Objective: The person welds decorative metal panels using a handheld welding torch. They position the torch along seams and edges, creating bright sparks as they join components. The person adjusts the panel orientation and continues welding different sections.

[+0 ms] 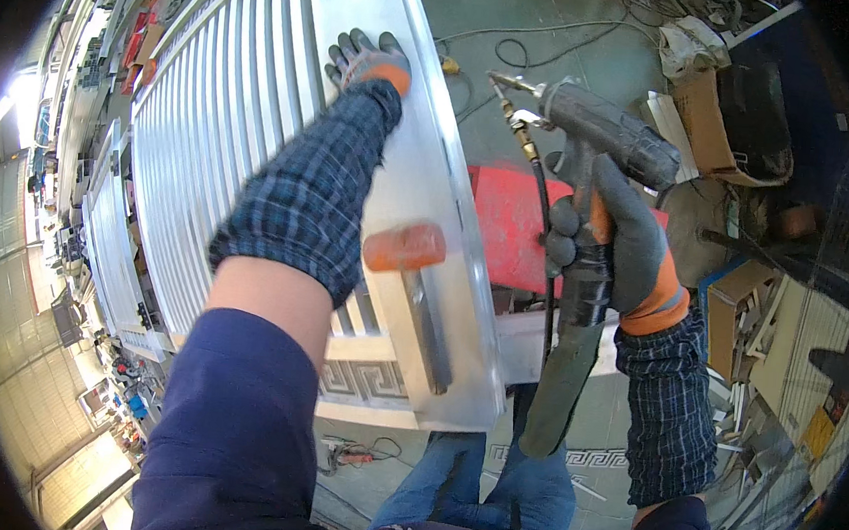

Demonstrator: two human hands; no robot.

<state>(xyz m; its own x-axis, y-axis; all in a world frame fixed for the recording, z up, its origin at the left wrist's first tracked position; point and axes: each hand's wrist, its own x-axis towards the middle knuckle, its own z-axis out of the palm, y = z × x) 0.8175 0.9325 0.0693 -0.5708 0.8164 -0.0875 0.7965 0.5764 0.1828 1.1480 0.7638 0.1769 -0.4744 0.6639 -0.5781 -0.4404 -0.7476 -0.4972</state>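
Note:
My left hand [372,62], in a grey and orange work glove, lies flat with its fingers spread on the wide edge rail of a silver slatted metal panel [422,157]. My right hand [623,240], gloved alike, is wrapped round the taped grip of a pistol-shaped air tool [611,130]. The tool has a grey barrel with a dark end, a metal nose pointing left, and a thin black hose [547,303] with a brass fitting. It is held up to the right of the panel, apart from it. A mallet [404,247] with a reddish head rests on the panel nearer me.
A red surface [511,227] shows behind the tool. Cables [559,30] trail over the green floor ahead. Cardboard boxes [710,118] stand at the far right, with offcuts scattered below. Another slatted panel [111,243] is at left. A corded tool [357,454] lies on the floor.

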